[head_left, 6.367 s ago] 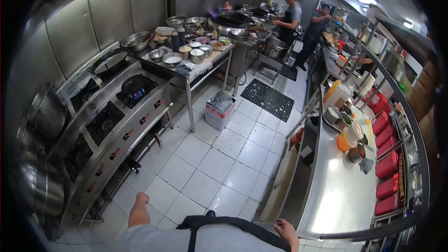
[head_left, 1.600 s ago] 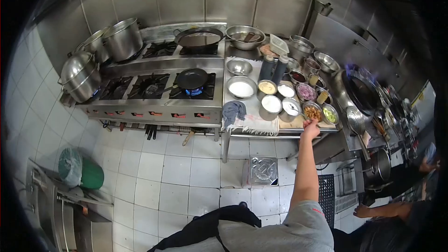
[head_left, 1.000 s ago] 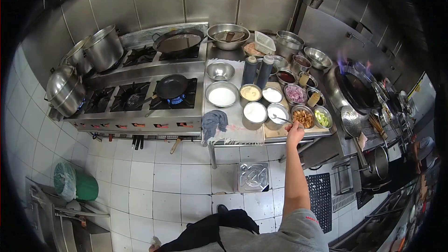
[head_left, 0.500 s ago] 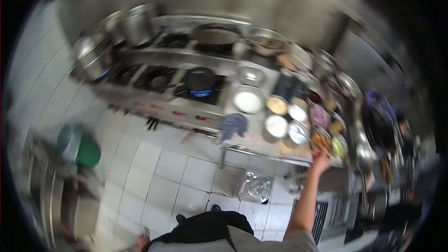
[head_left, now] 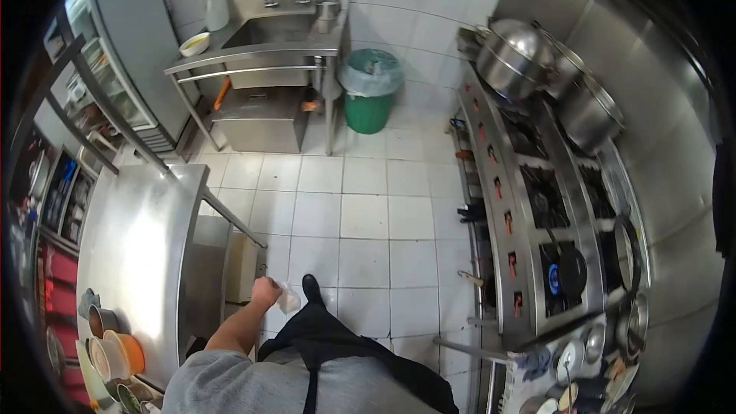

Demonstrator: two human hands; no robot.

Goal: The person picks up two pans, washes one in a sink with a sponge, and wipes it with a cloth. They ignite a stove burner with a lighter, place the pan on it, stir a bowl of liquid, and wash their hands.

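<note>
My left hand (head_left: 266,290) is low beside my left leg, its fingers closed on a small translucent plastic bag (head_left: 289,299) that hangs over the floor tiles. What the bag contains is too blurred to make out. Close by on the left stands a steel table (head_left: 146,222). My right hand is out of sight.
Ahead is a steel sink (head_left: 276,31) beside a green bin (head_left: 368,111). Along the right runs a stove (head_left: 498,192) with large pots (head_left: 515,57) and a black pan (head_left: 571,268) near a lit flame. An orange tub (head_left: 126,353) sits at the table's near end.
My view has swung left from the stove and ingredient counter toward the sink. My right hand, earlier at a bowl on that counter, has left view. My left hand now shows more fully.
</note>
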